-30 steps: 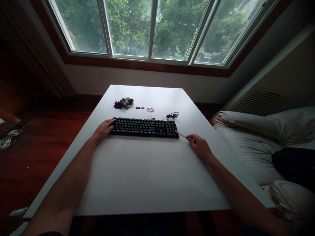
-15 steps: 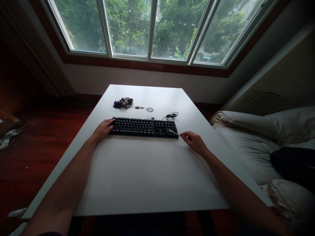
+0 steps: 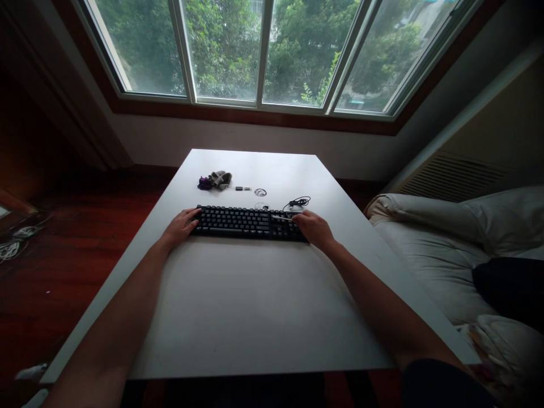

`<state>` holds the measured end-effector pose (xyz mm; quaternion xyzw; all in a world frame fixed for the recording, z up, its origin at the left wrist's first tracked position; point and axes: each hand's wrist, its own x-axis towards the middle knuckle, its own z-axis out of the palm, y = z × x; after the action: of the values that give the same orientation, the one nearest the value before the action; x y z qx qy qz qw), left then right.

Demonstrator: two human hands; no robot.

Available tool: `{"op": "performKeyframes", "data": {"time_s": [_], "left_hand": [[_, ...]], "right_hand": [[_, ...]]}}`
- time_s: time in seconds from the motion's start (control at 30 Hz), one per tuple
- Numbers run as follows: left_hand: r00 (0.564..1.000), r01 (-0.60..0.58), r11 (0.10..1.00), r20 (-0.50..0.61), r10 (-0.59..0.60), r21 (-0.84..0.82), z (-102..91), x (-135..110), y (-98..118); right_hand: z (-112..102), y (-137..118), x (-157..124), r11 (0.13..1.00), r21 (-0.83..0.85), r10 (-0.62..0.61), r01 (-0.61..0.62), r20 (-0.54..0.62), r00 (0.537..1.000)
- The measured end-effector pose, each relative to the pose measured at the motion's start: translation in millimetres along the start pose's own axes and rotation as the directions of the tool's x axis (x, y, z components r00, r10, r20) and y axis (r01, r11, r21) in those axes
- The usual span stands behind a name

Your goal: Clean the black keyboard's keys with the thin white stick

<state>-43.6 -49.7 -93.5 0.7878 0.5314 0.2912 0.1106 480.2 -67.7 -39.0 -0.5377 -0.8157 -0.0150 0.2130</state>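
Note:
A black computer keyboard [image 3: 233, 221] lies crosswise on the white table [image 3: 255, 317]. At its left end my left hand [image 3: 181, 228] grips the edge, fingers on top of the corner and thumb at the near side. My right hand [image 3: 315, 228] is over the number pad at the right end, pinching a thin white stick that looks like a cotton swab [image 3: 281, 217]. The swab's tip points left, over the keys beside the number pad. From this distance I cannot tell if the tip touches a key.
Behind the keyboard lie a coiled black cable [image 3: 300, 202], a small round dish or lid [image 3: 260, 192], a clear round piece [image 3: 262, 206], and a slim dark-and-light tool [image 3: 243, 188]. Crumpled grey cloth [image 3: 221, 179] with a purple bundle [image 3: 204, 183] sits farther left. A sofa [image 3: 425, 249] stands right.
My right hand has moved left and slightly up, from beside the keyboard's right end to over the number pad, taking the cotton swab along. My left hand stays on the keyboard's left end.

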Motion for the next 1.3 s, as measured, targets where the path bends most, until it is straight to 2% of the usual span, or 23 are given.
{"op": "performKeyframes", "data": {"time_s": [0.1, 0.17, 0.3, 0.6, 0.9, 1.0, 1.13, 1.3], "left_hand": [[1.000, -0.005, 1.000, 0.002, 0.005, -0.002, 0.9, 0.4, -1.5], [1.000, -0.009, 1.000, 0.001, 0.009, -0.002, 1.4, 0.6, -3.0], [1.000, -0.011, 1.000, -0.004, 0.011, 0.000, 1.4, 0.2, -4.1], [1.000, -0.007, 1.000, -0.006, 0.007, -0.014, 0.7, 1.0, -2.3], [1.000, 0.001, 0.999, -0.012, -0.001, -0.036, -1.0, 1.3, -0.4], [1.000, -0.007, 0.998, -0.013, 0.006, -0.062, -2.7, 1.2, 0.5], [1.000, 0.005, 0.994, -0.009, -0.006, -0.105, -5.0, 2.3, 2.8], [0.999, 0.017, 0.989, -0.029, -0.021, -0.144, -4.6, 2.4, 3.7]], "right_hand": [[1.1, 28.8, 5.6, 0.994, 0.088, 0.075, -0.072, -0.031, 0.997], [2.4, 39.8, 10.2, 0.993, 0.095, 0.075, -0.074, -0.015, 0.997], [7.6, 38.1, 24.0, 0.998, 0.062, -0.011, 0.009, 0.029, 1.000], [22.8, -3.8, 63.1, 0.994, 0.023, -0.109, 0.107, 0.094, 0.990], [54.2, -87.2, 104.9, 0.979, 0.021, -0.203, 0.202, 0.127, 0.971], [63.1, -100.6, 111.7, 0.970, 0.058, -0.241, 0.235, 0.114, 0.964], [64.6, -85.6, 114.8, 0.966, 0.151, -0.217, 0.209, 0.041, 0.975], [51.7, -32.5, 112.6, 0.963, 0.256, -0.056, 0.082, -0.106, 0.993]]}}
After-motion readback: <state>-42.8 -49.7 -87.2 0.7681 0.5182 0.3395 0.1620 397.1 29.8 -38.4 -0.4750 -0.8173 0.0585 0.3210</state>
